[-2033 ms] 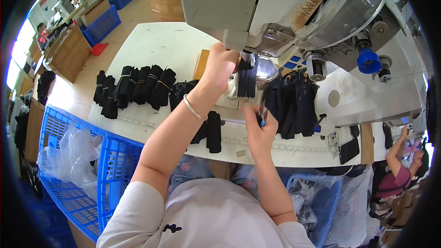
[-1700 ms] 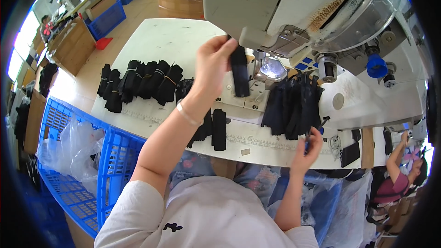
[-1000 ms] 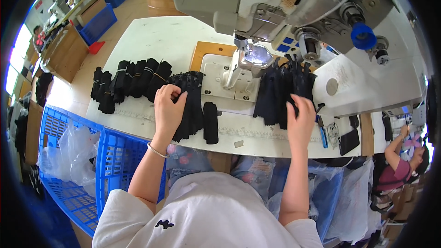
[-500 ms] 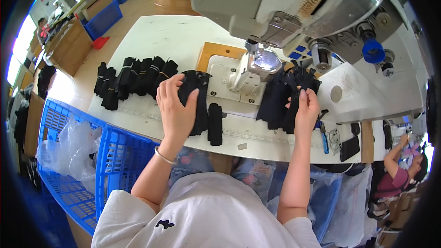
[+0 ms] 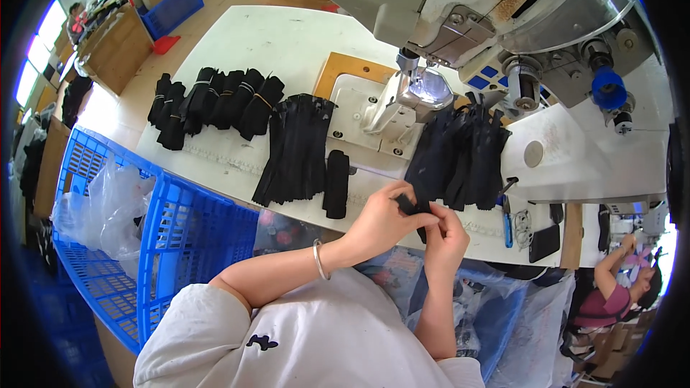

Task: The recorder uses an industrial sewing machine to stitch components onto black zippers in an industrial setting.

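Observation:
Close to the table's front edge, my left hand (image 5: 381, 224) and my right hand (image 5: 444, 238) meet with fingers pinched on a black zipper (image 5: 410, 205). Most of the strip is hidden by my fingers. Beyond them, to the right, lies a loose pile of black zippers (image 5: 471, 154), fanned beside the sewing machine (image 5: 417, 93). Another fanned stack of zippers (image 5: 296, 147) rests left of the machine's plate. A small black roll (image 5: 336, 183) sits between that stack and my left hand.
Several tied black bundles (image 5: 228, 100) line the table's left part. A blue crate (image 5: 194, 244) holding clear plastic stands against the front left edge. Blue-handled snips (image 5: 507, 224) and a black phone-like slab (image 5: 544, 246) lie at the right. Farther right, a person (image 5: 611, 291) sits.
My left hand has left the left stack and moved right to join my right hand. My right hand has come nearer to me from the right pile, with a zipper.

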Motion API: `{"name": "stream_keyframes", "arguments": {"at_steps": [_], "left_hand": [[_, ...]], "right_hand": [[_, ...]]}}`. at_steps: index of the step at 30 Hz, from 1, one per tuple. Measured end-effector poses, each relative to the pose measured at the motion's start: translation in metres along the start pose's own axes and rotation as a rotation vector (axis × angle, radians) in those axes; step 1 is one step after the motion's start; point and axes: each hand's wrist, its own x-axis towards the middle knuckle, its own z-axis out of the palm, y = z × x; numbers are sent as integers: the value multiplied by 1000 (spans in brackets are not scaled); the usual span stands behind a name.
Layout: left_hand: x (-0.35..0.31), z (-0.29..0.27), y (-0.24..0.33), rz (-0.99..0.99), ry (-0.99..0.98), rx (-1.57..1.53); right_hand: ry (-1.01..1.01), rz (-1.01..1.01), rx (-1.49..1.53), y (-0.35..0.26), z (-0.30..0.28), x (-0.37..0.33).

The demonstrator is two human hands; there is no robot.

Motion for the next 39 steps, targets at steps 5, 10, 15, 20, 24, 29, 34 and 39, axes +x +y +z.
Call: {"name": "stream_keyframes", "arguments": {"at_steps": [5,10,15,20,24,29,34,39], "left_hand": [[-12,-13,-6,-191,-56,-340],[-17,-49,3,-6,125,-246],[-36,-44,15,142,-9,28],[-5,-82,9,341,207,899],[4,-92,-20,289,191,1131],[7,-87,-17,481,392,1086],[-4,-71,19,77,148,27],[-9,-73,28,-86,22,-313]], "right_hand": [[73,-37,35,-16,10,-12],[-86,-91,-136,-13,1,-27],[-218,185,349,-13,9,-24],[-159,170,290,-11,14,-16],[-110,25,265,-10,20,-10],[-88,79,348,-11,22,-9],[-134,-39,457,-31,24,-9],[-191,77,528,-35,27,-1]]}}
